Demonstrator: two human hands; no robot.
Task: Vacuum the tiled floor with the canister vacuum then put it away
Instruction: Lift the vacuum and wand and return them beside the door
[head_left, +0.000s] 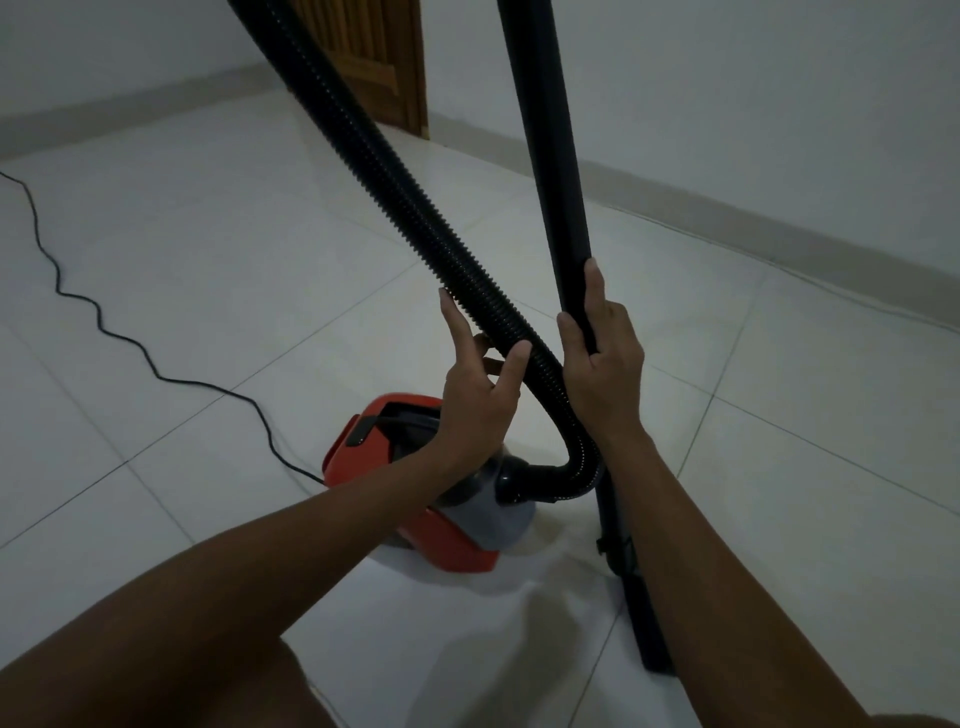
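The tiled floor (208, 249) fills most of the view, pale and glossy, meeting grey skirting and white walls (727, 78) at the far side. Taking the vacuum (441, 535) as the landmark: it sits on the floor near the middle, low in the view, a red canister with a grey front and a dark handle recess on top. Far beyond it, in the corner where the walls meet, stands a wooden door (374, 57).

The ribbed black hose (395, 192) leaves the vacuum's grey front, bends sharply to its right, then climbs up and away to the upper left, out of view. Just right of the vacuum the straight dark wand (545, 130) stands nearly upright, its lower end reaching the floor beside and nearer than the canister. A thin black cord (93, 306) snakes across the tiles from the vacuum's left rear toward the far left edge.

Above the vacuum, the right hand (602, 364) wraps the wand, thumb along its left side, fingers curled round the tube. The left hand (478, 395) is held against the hose, fingers loosely spread and only partly curved, thumb tip touching the ribbing; a firm grasp is not evident.
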